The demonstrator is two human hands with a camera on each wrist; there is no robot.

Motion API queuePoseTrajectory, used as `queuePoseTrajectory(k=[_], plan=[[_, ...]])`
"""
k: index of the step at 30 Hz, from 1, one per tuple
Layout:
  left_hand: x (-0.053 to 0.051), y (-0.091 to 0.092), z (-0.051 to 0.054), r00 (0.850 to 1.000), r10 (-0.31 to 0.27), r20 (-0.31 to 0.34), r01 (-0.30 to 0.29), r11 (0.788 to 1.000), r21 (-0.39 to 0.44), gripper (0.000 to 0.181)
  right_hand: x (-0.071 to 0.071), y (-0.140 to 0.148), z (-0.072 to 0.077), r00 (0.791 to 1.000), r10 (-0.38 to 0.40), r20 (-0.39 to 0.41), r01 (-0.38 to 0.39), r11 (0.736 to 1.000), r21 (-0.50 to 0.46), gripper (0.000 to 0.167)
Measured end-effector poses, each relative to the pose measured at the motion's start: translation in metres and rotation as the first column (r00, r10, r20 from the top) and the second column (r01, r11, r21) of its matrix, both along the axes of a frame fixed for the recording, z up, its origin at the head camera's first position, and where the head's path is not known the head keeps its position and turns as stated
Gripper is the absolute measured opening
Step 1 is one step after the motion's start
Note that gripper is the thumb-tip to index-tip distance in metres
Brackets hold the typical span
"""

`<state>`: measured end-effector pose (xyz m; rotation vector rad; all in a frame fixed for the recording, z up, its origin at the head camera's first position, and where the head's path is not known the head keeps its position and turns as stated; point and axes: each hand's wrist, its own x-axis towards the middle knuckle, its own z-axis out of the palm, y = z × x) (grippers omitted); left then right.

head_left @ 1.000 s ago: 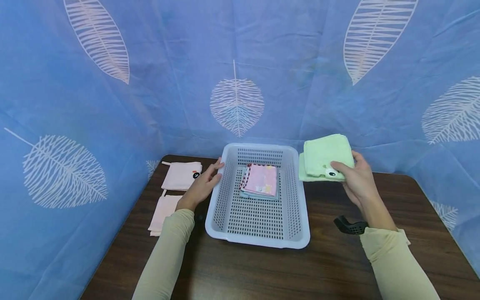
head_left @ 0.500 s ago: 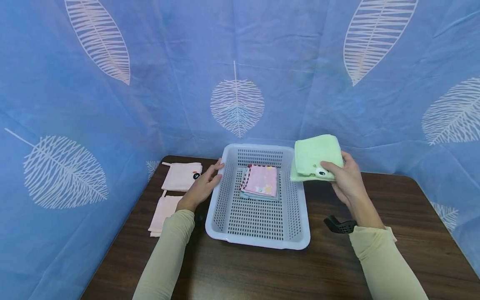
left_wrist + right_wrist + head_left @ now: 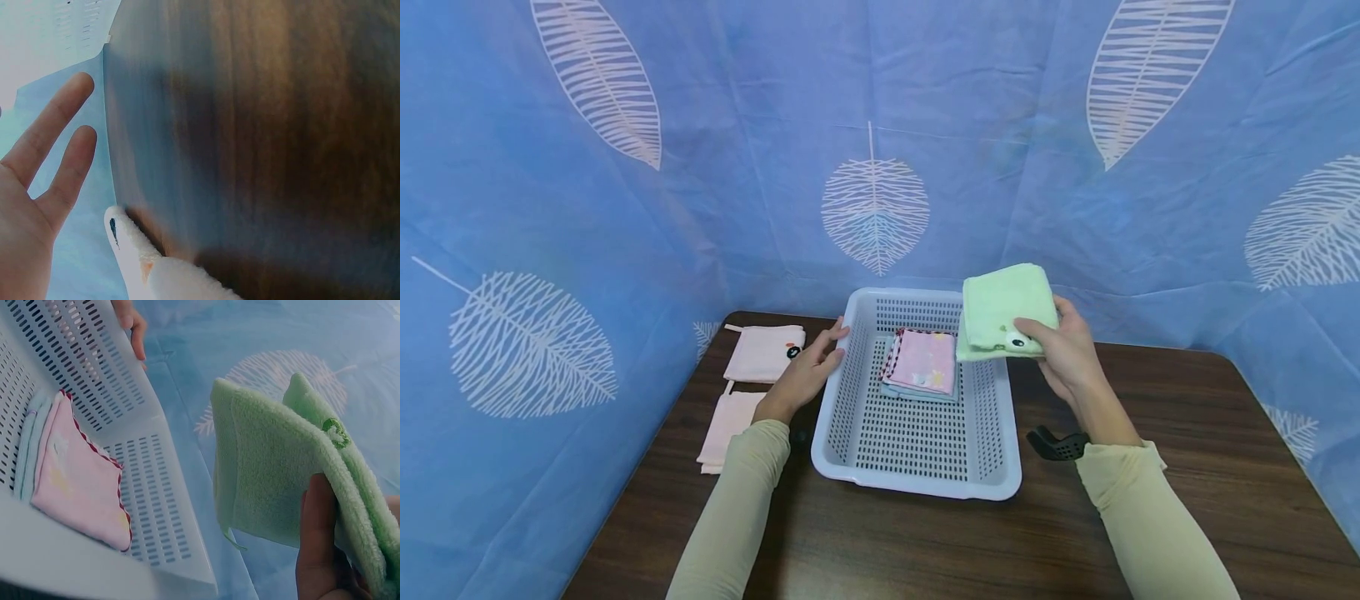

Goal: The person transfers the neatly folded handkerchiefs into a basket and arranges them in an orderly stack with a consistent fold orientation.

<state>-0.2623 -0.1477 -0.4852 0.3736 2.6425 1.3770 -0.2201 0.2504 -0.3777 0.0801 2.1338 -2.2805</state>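
Left sleeve [image 3: 737,492]: partly hiding a folded pale-pink cloth [image 3: 726,425].
Left hand [image 3: 805,371]: resting extended fingers against a pale-blue perforated plastic basket [image 3: 917,484].
Between hands: folded pink and bluish cloths [image 3: 919,358] are lying inside (lower layers showing poorly).
Right hand [image 3: 1067,354]: pinching a folded light-green terry cloth [image 3: 1003,304], bringing it leftward, nearer the basket.

No text, labels, brands, numbers or signs were readable in any view. Marks on the green cloth [image 3: 1004,300] and the pink cloth [image 3: 919,357] looked pictorial, but were too small to be sure.
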Motion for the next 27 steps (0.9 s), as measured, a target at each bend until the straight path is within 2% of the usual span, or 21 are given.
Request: queuePoseTrajectory(k=[10, 27], plan=[[0.0, 0.001, 0.0, 1.0, -0.007, -0.016, 0.007, 1.0, 0.004, 0.052, -0.007, -0.018, -0.002, 0.999, 0.033, 0.001, -0.033, 0.999, 0.034, 0.077], [-0.001, 0.001, -0.001, 1.0, -0.005, -0.025, 0.004, 1.0, -0.019, 0.052, -0.013, -0.048, -0.005, 0.996, 0.072, 0.046, -0.075, 0.995, 0.071, 0.076]])
